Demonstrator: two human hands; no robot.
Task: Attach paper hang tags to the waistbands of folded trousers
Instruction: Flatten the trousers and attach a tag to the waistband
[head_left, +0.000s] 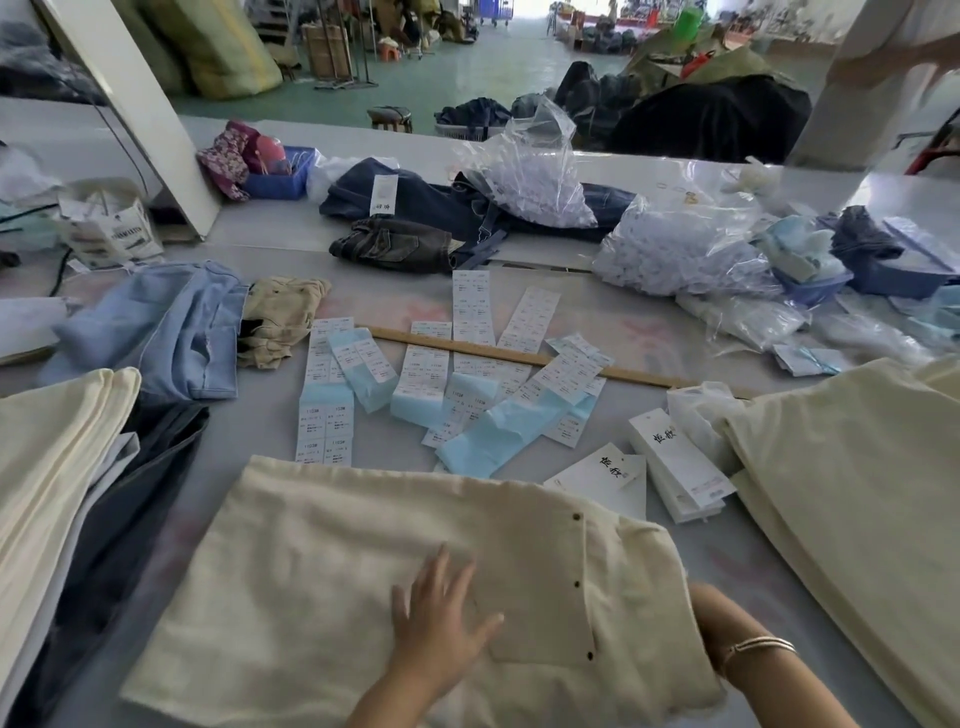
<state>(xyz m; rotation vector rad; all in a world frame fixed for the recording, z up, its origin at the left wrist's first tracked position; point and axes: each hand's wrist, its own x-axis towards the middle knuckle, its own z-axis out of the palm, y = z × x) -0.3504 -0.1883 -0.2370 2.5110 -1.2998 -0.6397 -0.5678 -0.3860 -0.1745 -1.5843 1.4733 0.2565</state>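
Head view
Trousers: cream folded trousers (322, 561) lie low in the frame's centre on the grey surface (727, 551).
Left hand: left hand (441, 618) lies flat on the trousers, fingers spread and released.
Right hand: hidden under the trousers' right edge; only the braceleted wrist shows, so its fingers cannot be told.
Hang tags: white hang tags (680, 462) stacked right of centre, probably touching the cream pile (857, 493) beside them.
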